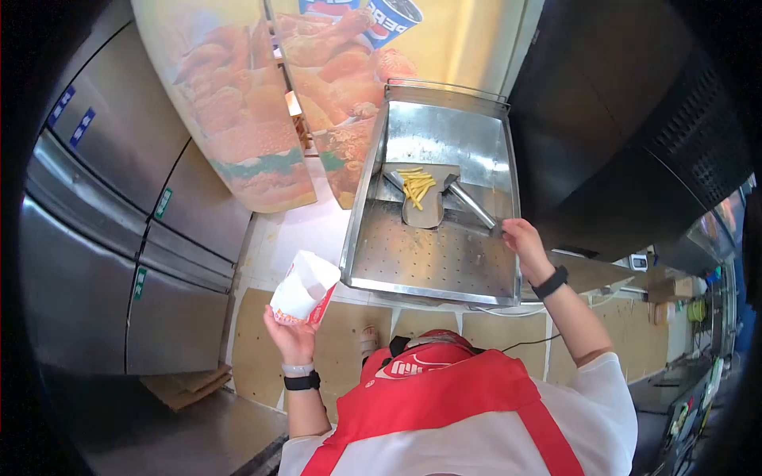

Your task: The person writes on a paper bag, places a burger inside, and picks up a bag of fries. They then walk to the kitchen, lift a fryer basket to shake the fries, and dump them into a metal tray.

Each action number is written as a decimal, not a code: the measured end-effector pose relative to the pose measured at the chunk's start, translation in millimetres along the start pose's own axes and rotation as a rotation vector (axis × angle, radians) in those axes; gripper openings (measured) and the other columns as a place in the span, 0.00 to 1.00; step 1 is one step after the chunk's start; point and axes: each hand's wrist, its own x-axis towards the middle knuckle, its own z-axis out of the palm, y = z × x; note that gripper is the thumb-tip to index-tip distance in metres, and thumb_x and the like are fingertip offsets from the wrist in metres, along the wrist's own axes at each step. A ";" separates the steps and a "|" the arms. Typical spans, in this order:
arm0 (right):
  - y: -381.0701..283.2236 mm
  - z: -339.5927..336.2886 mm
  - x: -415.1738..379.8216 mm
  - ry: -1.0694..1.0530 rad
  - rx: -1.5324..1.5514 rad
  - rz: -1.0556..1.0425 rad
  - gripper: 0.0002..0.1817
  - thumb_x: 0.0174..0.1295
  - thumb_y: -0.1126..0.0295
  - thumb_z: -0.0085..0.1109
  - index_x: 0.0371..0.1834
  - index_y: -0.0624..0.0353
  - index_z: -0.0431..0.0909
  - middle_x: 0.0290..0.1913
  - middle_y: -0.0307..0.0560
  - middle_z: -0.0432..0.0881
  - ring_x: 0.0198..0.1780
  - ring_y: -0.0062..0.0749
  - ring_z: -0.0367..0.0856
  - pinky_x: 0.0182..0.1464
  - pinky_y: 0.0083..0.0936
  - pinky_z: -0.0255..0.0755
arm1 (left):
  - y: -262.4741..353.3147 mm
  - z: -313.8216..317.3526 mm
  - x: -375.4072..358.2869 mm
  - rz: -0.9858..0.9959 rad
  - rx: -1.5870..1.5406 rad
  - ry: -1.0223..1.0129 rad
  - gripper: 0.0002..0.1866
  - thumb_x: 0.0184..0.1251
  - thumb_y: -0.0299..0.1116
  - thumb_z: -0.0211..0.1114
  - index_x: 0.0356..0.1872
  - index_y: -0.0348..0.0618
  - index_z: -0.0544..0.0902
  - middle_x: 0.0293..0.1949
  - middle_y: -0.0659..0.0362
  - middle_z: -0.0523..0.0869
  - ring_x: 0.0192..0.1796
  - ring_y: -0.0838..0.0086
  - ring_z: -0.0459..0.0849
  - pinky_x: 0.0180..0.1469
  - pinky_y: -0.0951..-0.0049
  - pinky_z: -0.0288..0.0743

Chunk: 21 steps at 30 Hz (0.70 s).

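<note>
My left hand is closed around the lower part of a red and white paper carton, held tilted with its open mouth up, left of the metal fry station. In the station's tray lies a metal fry scoop, its handle slanting toward me on the right. A small heap of French fries rests on the scoop's flat pan. At the tray's right edge, my right hand has its fingers curled at the end of the scoop handle. Its palm side is hidden.
The stainless tray has raised side walls and a perforated floor. Beyond it stands a panel printed with fried chicken and cups. Steel cabinets line the left, a dark appliance the right. Flattened cardboard lies low at left.
</note>
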 end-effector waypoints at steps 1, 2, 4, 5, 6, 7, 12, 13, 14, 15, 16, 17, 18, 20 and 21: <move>4.1 6.0 10.5 0.023 0.001 -0.002 0.05 0.52 0.71 0.50 0.32 0.55 0.72 0.29 0.35 0.72 0.31 0.17 0.69 0.33 0.14 0.63 | 6.2 6.9 10.6 -0.010 0.012 -0.046 0.29 0.55 0.56 0.42 0.53 0.49 0.64 0.54 0.58 0.67 0.55 0.61 0.66 0.48 0.56 0.65; 9.1 16.5 21.9 0.067 -0.131 -0.032 0.07 0.50 0.71 0.51 0.33 0.57 0.72 0.29 0.35 0.73 0.31 0.19 0.69 0.34 0.15 0.63 | 11.3 10.6 21.3 -0.041 0.019 -0.071 0.29 0.55 0.56 0.43 0.54 0.49 0.64 0.55 0.58 0.66 0.55 0.61 0.66 0.49 0.56 0.64; 19.7 34.5 46.8 0.129 -0.262 -0.070 0.08 0.49 0.70 0.52 0.33 0.58 0.72 0.29 0.35 0.73 0.31 0.22 0.70 0.35 0.17 0.64 | 15.8 15.3 40.5 -0.072 0.009 -0.100 0.29 0.55 0.57 0.42 0.54 0.50 0.64 0.54 0.58 0.67 0.54 0.62 0.67 0.48 0.56 0.64; 24.2 44.7 61.0 0.166 -0.454 -0.108 0.10 0.48 0.71 0.51 0.34 0.62 0.73 0.31 0.44 0.75 0.33 0.31 0.72 0.36 0.22 0.65 | 18.6 17.7 49.8 -0.085 -0.006 -0.116 0.29 0.55 0.57 0.41 0.54 0.51 0.64 0.54 0.58 0.67 0.53 0.62 0.67 0.47 0.57 0.64; 22.3 53.4 72.6 0.202 -0.645 -0.144 0.11 0.47 0.71 0.50 0.34 0.65 0.73 0.32 0.52 0.77 0.35 0.40 0.75 0.38 0.28 0.67 | 20.2 21.1 57.1 -0.089 -0.004 -0.132 0.29 0.55 0.57 0.41 0.54 0.51 0.64 0.54 0.58 0.67 0.53 0.62 0.67 0.47 0.57 0.64; 20.3 59.9 81.6 0.214 -0.642 -0.148 0.11 0.47 0.71 0.50 0.34 0.65 0.73 0.32 0.52 0.77 0.35 0.40 0.75 0.38 0.28 0.67 | 22.1 21.2 61.5 -0.107 -0.007 -0.140 0.29 0.55 0.57 0.41 0.54 0.51 0.64 0.54 0.58 0.67 0.53 0.62 0.67 0.47 0.58 0.64; 35.7 71.3 119.0 0.258 -1.246 -0.003 0.12 0.46 0.72 0.46 0.33 0.65 0.75 0.38 0.62 0.74 0.42 0.53 0.72 0.44 0.37 0.67 | 39.1 0.5 75.2 -0.140 -0.019 -0.114 0.29 0.55 0.57 0.41 0.54 0.51 0.64 0.54 0.58 0.67 0.53 0.63 0.67 0.46 0.58 0.65; 38.6 70.9 123.8 0.256 -1.257 0.044 0.12 0.46 0.71 0.46 0.33 0.65 0.75 0.39 0.62 0.74 0.43 0.52 0.72 0.44 0.37 0.67 | 44.2 -6.7 77.5 -0.145 -0.015 -0.105 0.29 0.55 0.57 0.41 0.54 0.51 0.64 0.54 0.58 0.67 0.53 0.62 0.67 0.46 0.57 0.65; 41.7 69.6 126.5 0.239 -1.264 0.049 0.13 0.47 0.71 0.46 0.33 0.65 0.75 0.39 0.61 0.74 0.44 0.51 0.72 0.45 0.36 0.67 | 48.5 -14.5 78.4 -0.147 -0.012 -0.095 0.28 0.55 0.56 0.40 0.54 0.51 0.64 0.54 0.58 0.67 0.53 0.62 0.67 0.46 0.57 0.66; 67.0 54.1 149.1 0.202 -1.397 0.021 0.13 0.48 0.70 0.46 0.35 0.64 0.75 0.40 0.60 0.74 0.44 0.50 0.72 0.45 0.36 0.67 | 51.8 -21.3 79.1 -0.127 -0.029 -0.097 0.28 0.55 0.56 0.40 0.54 0.51 0.64 0.54 0.58 0.67 0.53 0.62 0.67 0.46 0.57 0.66; 55.7 62.3 139.4 0.236 -1.370 0.033 0.14 0.48 0.70 0.45 0.36 0.63 0.74 0.40 0.60 0.74 0.44 0.49 0.72 0.46 0.35 0.67 | 56.0 -27.3 81.0 -0.121 -0.020 -0.081 0.29 0.55 0.56 0.41 0.54 0.50 0.63 0.54 0.58 0.67 0.55 0.62 0.66 0.48 0.55 0.64; 54.0 63.0 138.8 0.218 -1.405 0.045 0.14 0.48 0.70 0.46 0.37 0.62 0.74 0.41 0.59 0.74 0.44 0.49 0.73 0.46 0.35 0.67 | 60.5 -33.2 81.7 -0.116 -0.009 -0.058 0.30 0.55 0.56 0.41 0.55 0.48 0.63 0.55 0.57 0.66 0.56 0.61 0.64 0.50 0.53 0.62; 39.6 71.2 127.7 0.198 -1.489 -0.003 0.14 0.47 0.70 0.47 0.37 0.62 0.74 0.40 0.59 0.75 0.44 0.49 0.73 0.46 0.35 0.67 | 63.0 -36.1 83.4 -0.089 -0.025 -0.055 0.30 0.55 0.56 0.41 0.55 0.48 0.63 0.55 0.57 0.66 0.56 0.61 0.64 0.50 0.53 0.62; 42.1 67.1 126.7 0.097 -1.519 -0.037 0.14 0.46 0.69 0.49 0.36 0.63 0.75 0.40 0.59 0.75 0.43 0.50 0.73 0.45 0.36 0.67 | 68.1 -42.5 87.3 -0.104 -0.003 -0.068 0.30 0.55 0.56 0.40 0.54 0.47 0.64 0.55 0.57 0.66 0.55 0.61 0.65 0.50 0.54 0.63; 45.3 65.6 127.8 0.108 -1.450 0.026 0.14 0.45 0.68 0.49 0.34 0.64 0.76 0.37 0.60 0.76 0.41 0.50 0.74 0.44 0.36 0.68 | 69.9 -44.3 90.6 -0.085 -0.015 -0.070 0.30 0.55 0.56 0.40 0.54 0.47 0.64 0.55 0.57 0.66 0.55 0.61 0.65 0.50 0.54 0.63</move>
